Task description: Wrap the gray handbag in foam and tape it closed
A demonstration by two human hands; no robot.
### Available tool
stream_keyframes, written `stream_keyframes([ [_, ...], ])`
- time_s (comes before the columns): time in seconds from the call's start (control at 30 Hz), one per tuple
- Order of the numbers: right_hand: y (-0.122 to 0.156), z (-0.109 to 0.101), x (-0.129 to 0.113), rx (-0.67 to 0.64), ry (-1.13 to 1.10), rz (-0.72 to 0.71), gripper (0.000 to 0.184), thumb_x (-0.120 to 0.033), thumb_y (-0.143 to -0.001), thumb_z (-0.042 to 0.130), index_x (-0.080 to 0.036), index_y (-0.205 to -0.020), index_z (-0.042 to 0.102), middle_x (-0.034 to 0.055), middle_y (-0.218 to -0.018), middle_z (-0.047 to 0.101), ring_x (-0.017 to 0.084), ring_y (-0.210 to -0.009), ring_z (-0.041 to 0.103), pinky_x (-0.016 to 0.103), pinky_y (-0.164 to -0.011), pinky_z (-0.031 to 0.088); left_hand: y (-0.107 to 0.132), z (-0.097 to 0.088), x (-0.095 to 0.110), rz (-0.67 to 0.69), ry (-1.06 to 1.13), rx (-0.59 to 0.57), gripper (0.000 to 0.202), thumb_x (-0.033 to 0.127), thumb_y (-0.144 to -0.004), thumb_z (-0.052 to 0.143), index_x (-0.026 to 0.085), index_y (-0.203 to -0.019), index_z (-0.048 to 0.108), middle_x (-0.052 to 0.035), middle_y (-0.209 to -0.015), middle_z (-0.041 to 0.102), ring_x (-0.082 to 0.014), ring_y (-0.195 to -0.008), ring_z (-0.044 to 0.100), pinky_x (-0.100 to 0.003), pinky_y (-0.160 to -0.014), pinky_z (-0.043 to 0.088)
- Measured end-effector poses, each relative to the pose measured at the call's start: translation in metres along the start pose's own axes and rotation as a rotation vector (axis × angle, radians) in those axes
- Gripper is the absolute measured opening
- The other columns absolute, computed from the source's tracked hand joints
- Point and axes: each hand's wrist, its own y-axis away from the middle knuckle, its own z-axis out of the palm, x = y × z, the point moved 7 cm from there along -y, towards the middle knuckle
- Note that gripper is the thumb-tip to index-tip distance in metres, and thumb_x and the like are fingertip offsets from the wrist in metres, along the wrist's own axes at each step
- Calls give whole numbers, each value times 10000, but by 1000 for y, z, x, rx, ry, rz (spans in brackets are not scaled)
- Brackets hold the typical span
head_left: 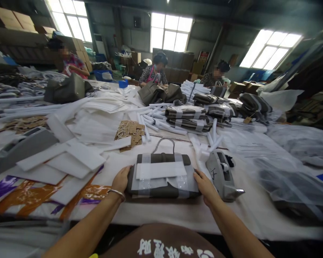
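Note:
A dark olive-grey handbag (156,192) lies on the table right before me, its thin loop handle standing up at the far side. Two clear tape strips run over it, and a white foam sheet (161,170) rests across its top. My left hand (121,180) grips the bag's left end, wrist ringed by a bangle. At the right end, my right hand (205,184) holds the bag with the thumb on top; its other fingers are mostly hidden. Just right of that hand stands a grey tape dispenser (223,175).
White foam sheets (70,163) spread over the left side, near another tape dispenser (21,148). Brown tags with strings (130,132) lie beyond the bag. Stacked wrapped bags (187,116) sit farther back. Plastic-covered goods (293,190) occupy the right. Several people work across the table.

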Motion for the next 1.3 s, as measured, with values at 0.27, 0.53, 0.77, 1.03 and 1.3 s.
stream_keyframes([
  [0.27,17,-13,7,26,339,-121,513,-529,-872,336,-161,-1102,610,123,-1109,646,266,-1083,569,370,-920,408,-23,-6,11,121,-446,-120,474,498,-871,302,183,-776,643,-135,-932,704,-292,-951,620,-376,-838,419],
  [0.53,29,-9,-2,172,600,-237,416,-416,-915,310,-141,-1140,525,141,-1009,657,259,-930,624,342,-791,436,-8,1,3,129,-762,-105,506,514,-899,160,226,-980,567,-145,-873,701,-310,-833,661,-412,-701,447],
  [0.77,27,-21,-1,108,537,-342,325,-384,-902,351,-172,-905,597,118,-925,661,250,-901,603,353,-822,419,-11,-4,11,165,-853,-147,538,498,-906,121,212,-895,577,-147,-914,702,-302,-893,661,-419,-741,459],
  [1.03,26,-65,-29,174,442,-168,351,-362,-905,388,-164,-730,620,57,-732,654,188,-739,600,278,-697,421,-56,-17,-9,271,-851,-357,381,394,-844,271,267,-973,607,-86,-1090,686,-270,-1032,621,-409,-899,443],
  [1.3,86,-7,-95,-9,598,-823,425,-294,-852,517,-274,-1277,528,46,-1374,469,255,-1284,386,425,-1080,283,-98,-4,44,419,-829,-262,427,382,-835,352,177,-1114,601,-86,-1206,629,-219,-1139,556,-327,-1004,390],
])
